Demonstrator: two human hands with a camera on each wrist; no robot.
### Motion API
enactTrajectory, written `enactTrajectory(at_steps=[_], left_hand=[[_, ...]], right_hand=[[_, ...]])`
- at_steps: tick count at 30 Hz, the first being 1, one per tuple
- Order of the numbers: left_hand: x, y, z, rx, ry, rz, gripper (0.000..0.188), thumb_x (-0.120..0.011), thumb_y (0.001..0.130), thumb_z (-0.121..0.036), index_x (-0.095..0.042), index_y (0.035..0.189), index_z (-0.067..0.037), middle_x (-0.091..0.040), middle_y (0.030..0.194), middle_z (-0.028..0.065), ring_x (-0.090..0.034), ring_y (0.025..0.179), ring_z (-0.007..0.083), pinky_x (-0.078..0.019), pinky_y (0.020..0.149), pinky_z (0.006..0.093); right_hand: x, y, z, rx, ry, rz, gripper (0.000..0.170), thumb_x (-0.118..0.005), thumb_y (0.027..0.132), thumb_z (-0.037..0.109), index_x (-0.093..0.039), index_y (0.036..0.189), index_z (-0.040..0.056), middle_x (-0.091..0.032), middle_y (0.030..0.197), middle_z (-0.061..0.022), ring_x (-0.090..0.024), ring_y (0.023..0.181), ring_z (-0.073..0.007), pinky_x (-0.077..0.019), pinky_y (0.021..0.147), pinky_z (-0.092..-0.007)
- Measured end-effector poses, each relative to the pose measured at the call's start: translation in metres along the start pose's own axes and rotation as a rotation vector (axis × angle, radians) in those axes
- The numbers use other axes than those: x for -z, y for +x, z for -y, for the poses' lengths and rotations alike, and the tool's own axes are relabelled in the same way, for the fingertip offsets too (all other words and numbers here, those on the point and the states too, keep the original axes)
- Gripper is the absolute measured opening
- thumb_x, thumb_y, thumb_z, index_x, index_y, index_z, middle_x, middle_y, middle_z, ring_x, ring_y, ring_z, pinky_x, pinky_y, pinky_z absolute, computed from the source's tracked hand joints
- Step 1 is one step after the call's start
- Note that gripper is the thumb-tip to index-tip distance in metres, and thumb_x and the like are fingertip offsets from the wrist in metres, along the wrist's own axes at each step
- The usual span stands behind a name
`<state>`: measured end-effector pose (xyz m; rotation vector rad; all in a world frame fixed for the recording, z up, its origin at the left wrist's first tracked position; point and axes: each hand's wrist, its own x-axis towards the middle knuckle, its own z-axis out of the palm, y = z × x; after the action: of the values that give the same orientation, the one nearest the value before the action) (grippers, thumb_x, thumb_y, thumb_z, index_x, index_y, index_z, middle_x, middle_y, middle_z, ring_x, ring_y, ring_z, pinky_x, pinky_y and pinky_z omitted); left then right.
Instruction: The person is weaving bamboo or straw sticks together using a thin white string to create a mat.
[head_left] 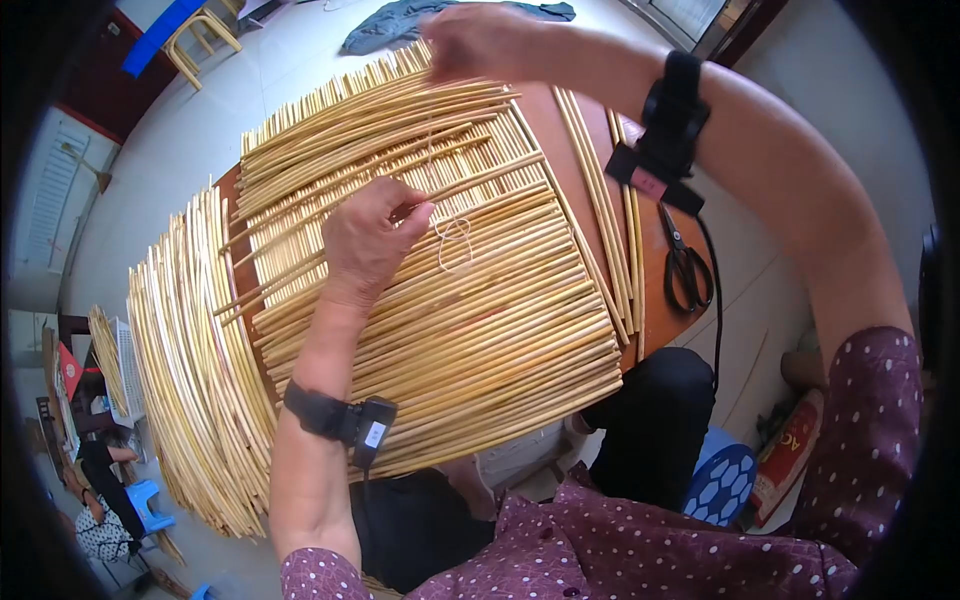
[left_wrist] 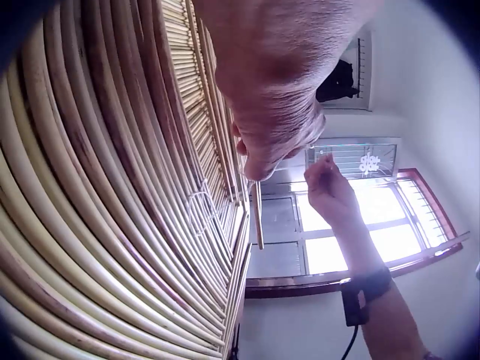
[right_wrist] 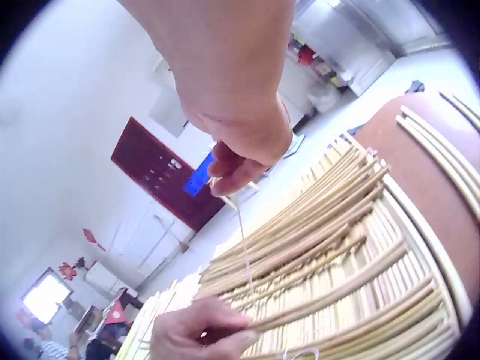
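My left hand (head_left: 372,238) is over the middle of a mat of straight, yellowish reed stalks (head_left: 470,330). Its thumb and index finger pinch at a single reed stalk (head_left: 490,178) laid across the mat, close to a loose white loop of string (head_left: 457,248). Raised above the far part of the mat, my right hand (right_wrist: 240,161) pinches string with its curled fingers. The taut string (right_wrist: 244,244) runs from those fingertips down among the stalks. In the left wrist view, the left hand (left_wrist: 277,97) hides much of its own grip.
Black-handled scissors (head_left: 688,268) and several loose stalks (head_left: 600,200) lie on the brown tabletop (head_left: 655,300) at the right. A bundle of stalks (head_left: 195,370) is on the left. Dark cloth (head_left: 390,28) lies on the floor beyond. A blue stool (head_left: 722,478) stands low at the right.
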<state>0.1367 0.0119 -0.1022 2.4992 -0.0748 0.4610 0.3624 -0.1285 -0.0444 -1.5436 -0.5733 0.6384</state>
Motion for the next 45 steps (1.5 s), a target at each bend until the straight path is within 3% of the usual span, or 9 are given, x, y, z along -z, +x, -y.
enactTrajectory(at_steps=[7,9,13,14,15,22,32,36,45], left_hand=[[-0.007,-0.002,0.011,-0.056,0.049,0.025,0.012,-0.073,0.082,-0.026,-0.070,0.075,-0.017,-0.068,0.073,-0.0035,-0.062,0.060,0.0096,-0.0484,0.050,0.0257],[-0.006,-0.001,0.007,-0.059,0.044,0.061,0.008,-0.075,0.079,-0.013,-0.071,0.084,-0.008,-0.067,0.076,0.0024,-0.065,0.065,0.0124,-0.0515,0.059,0.0249],[-0.008,0.002,0.006,-0.069,0.012,0.025,0.008,-0.075,0.079,-0.012,-0.071,0.084,-0.008,-0.066,0.076,0.0028,-0.064,0.064,0.0125,-0.0500,0.058,0.0253],[-0.009,0.003,0.006,-0.090,0.028,-0.008,0.007,-0.076,0.079,-0.018,-0.071,0.080,-0.013,-0.066,0.075,-0.0005,-0.063,0.062,0.0107,-0.0487,0.054,0.0253],[-0.010,0.003,0.006,-0.111,0.043,-0.041,0.008,-0.076,0.079,-0.024,-0.071,0.077,-0.018,-0.066,0.074,-0.0038,-0.061,0.060,0.0090,-0.0474,0.050,0.0253],[-0.013,0.004,0.002,-0.107,0.058,-0.044,0.009,-0.076,0.079,-0.023,-0.070,0.077,-0.017,-0.065,0.072,-0.0041,-0.061,0.060,0.0105,-0.0475,0.051,0.0260],[-0.019,-0.002,0.012,-0.047,0.037,0.053,0.009,-0.073,0.082,-0.023,-0.070,0.081,-0.015,-0.068,0.080,-0.0020,-0.063,0.064,0.0130,-0.0495,0.056,0.0272],[-0.018,-0.003,0.007,-0.016,0.023,0.112,0.011,-0.070,0.084,-0.025,-0.071,0.085,-0.014,-0.069,0.083,-0.0003,-0.064,0.068,0.0158,-0.0509,0.061,0.0291],[-0.023,-0.004,0.013,0.005,0.050,0.143,0.013,-0.066,0.087,-0.022,-0.071,0.087,-0.010,-0.067,0.086,0.0055,-0.064,0.076,0.0203,-0.0513,0.069,0.0327]], right_hand=[[0.080,-0.015,0.023,0.348,-0.594,-0.405,0.020,-0.057,0.095,0.015,-0.063,0.108,0.0003,-0.064,0.095,-0.0102,-0.063,0.081,-0.0166,-0.0572,0.079,-0.0309],[0.070,-0.022,0.011,0.295,-0.575,-0.260,0.021,-0.057,0.095,0.014,-0.063,0.109,-0.0006,-0.063,0.097,-0.0101,-0.062,0.082,-0.0159,-0.0569,0.079,-0.0304],[0.020,-0.026,-0.038,0.141,-0.447,0.447,0.027,-0.055,0.096,0.014,-0.062,0.117,-0.0012,-0.062,0.103,-0.0075,-0.059,0.083,-0.0139,-0.0548,0.076,-0.0268],[0.001,-0.036,-0.038,0.158,-0.601,0.491,0.034,-0.065,0.091,0.022,-0.064,0.119,0.0024,-0.066,0.092,-0.0066,-0.062,0.083,-0.0135,-0.0541,0.081,-0.0284],[-0.021,-0.055,-0.019,-0.201,-0.507,0.384,0.027,-0.060,0.094,0.018,-0.065,0.114,0.0004,-0.063,0.095,-0.0046,-0.057,0.081,-0.0110,-0.0525,0.071,-0.0262],[-0.032,-0.047,-0.035,-0.210,-0.720,0.626,0.019,-0.067,0.089,0.021,-0.070,0.099,0.0054,-0.063,0.078,-0.0003,-0.054,0.069,-0.0090,-0.0446,0.059,-0.0253],[-0.016,-0.028,-0.047,0.192,-0.842,-0.026,0.025,-0.064,0.090,0.023,-0.067,0.100,-0.0003,-0.063,0.079,-0.0063,-0.058,0.061,-0.0119,-0.0536,0.059,-0.0285],[-0.016,-0.023,-0.053,0.094,-0.647,-0.260,0.026,-0.065,0.090,0.024,-0.066,0.100,-0.0008,-0.062,0.072,-0.0075,-0.060,0.059,-0.0141,-0.0524,0.056,-0.0310],[-0.016,-0.021,-0.058,0.082,-0.640,-0.281,0.026,-0.065,0.089,0.024,-0.066,0.097,-0.0006,-0.061,0.068,-0.0071,-0.060,0.057,-0.0142,-0.0523,0.056,-0.0310]])
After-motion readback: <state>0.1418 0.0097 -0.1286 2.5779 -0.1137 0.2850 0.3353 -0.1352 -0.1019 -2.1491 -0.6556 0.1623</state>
